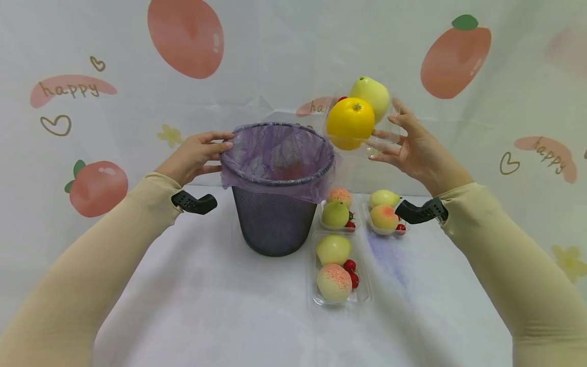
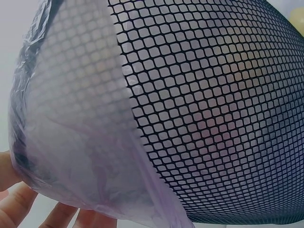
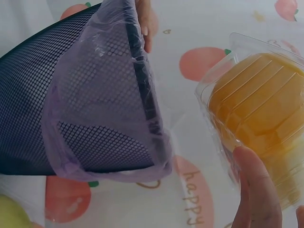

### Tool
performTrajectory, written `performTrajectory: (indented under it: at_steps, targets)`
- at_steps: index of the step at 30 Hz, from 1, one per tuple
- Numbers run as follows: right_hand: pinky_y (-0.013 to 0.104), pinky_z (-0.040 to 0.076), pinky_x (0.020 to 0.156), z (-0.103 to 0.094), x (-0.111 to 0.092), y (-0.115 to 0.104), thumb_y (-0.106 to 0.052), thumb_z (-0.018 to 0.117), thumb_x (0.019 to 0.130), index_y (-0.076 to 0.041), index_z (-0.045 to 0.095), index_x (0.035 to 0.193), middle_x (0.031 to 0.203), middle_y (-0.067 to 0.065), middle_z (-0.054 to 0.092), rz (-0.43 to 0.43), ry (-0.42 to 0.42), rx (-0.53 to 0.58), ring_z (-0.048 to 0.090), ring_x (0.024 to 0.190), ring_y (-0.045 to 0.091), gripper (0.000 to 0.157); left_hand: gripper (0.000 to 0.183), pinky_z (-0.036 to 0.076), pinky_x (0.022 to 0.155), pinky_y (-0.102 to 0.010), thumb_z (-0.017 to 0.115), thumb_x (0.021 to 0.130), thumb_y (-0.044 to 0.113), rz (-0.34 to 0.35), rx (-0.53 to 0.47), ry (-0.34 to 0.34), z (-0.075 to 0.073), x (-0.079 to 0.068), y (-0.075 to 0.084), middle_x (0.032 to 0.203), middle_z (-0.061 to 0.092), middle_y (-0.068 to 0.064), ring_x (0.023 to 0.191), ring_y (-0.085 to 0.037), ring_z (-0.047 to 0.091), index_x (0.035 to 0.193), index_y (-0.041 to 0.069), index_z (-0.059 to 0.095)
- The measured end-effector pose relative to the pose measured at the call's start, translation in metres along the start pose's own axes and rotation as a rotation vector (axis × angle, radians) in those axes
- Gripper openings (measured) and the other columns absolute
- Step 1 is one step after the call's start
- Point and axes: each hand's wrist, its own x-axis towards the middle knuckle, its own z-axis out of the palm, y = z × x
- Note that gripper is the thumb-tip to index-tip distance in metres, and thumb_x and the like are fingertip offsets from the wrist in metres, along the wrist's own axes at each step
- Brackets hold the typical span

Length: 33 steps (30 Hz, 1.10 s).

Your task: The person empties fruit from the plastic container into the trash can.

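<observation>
Your right hand [image 1: 419,148] grips a clear container [image 3: 216,76] at its side — raised off the table [image 1: 206,316], to the right of the mesh bin [image 1: 275,224] near its rim — with an orange fruit [image 1: 350,121] and a pale yellow-green fruit [image 1: 375,97] inside. Your left hand [image 1: 194,155] lays nearly straight fingers against the bin's rim. Three filled containers [image 1: 365,290] rest on the table.

The right hand [image 3: 260,194] holds a clear plastic box [image 3: 207,92] by its edge, an orange [image 3: 259,99] inside. Apart from it, a purple bin liner [image 3: 102,102] folds over the rim of a black mesh wastebasket [image 3: 28,104], touched by the left hand [image 3: 144,21].
</observation>
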Motion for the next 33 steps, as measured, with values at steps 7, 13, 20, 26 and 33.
performTrajectory:
  at_steps: [7,13,20,26,33]
  targets:
    - [0.042,0.059,0.075,0.014,0.01,-0.001,-0.029,0.063,0.094,-0.05,0.03,0.146,0.156,0.016,0.014,0.005,0.027,-0.048,0.053,0.12,0.036,0.065,0.053,0.04,0.106,-0.041,0.057,0.099,0.031,0.0,-0.012,0.001,0.002,0.0,0.0,0.126,0.047,0.002,0.1,-0.008,0.056,0.146,0.016,0.04]
    - [0.042,0.059,0.072,0.024,0.015,0.002,-0.028,0.066,0.093,-0.048,0.029,0.147,0.14,0.009,0.031,-0.001,0.038,-0.094,0.046,0.123,0.031,0.068,0.053,0.042,0.103,-0.038,0.057,0.098,0.032,-0.001,-0.001,0.001,0.001,0.0,0.0,0.125,0.047,0.002,0.097,-0.005,0.058,0.146,0.016,0.04]
    - [0.042,0.059,0.072,0.034,0.021,0.002,-0.026,0.065,0.094,-0.047,0.028,0.148,0.141,0.011,0.031,-0.011,0.045,-0.151,0.055,0.112,0.03,0.069,0.054,0.041,0.106,-0.041,0.057,0.098,0.032,0.005,-0.003,-0.001,0.001,-0.001,0.0,0.127,0.047,0.002,0.1,-0.007,0.057,0.147,0.016,0.039]
    - [0.042,0.059,0.071,0.041,0.024,0.001,-0.025,0.068,0.092,-0.051,0.033,0.145,0.147,0.015,0.025,0.005,0.057,-0.188,0.033,0.135,0.043,0.068,0.053,0.04,0.106,-0.041,0.057,0.098,0.031,0.009,-0.012,-0.001,0.001,-0.002,0.001,0.128,0.047,0.002,0.1,-0.007,0.057,0.146,0.015,0.039]
    - [0.043,0.059,0.07,0.049,0.028,0.0,-0.026,0.069,0.091,-0.052,0.034,0.144,0.15,0.017,0.024,0.012,0.094,-0.246,0.029,0.138,0.048,0.069,0.053,0.04,0.106,-0.041,0.057,0.098,0.032,0.012,-0.008,-0.007,0.0,-0.001,0.0,0.128,0.047,0.002,0.1,-0.007,0.057,0.146,0.016,0.04]
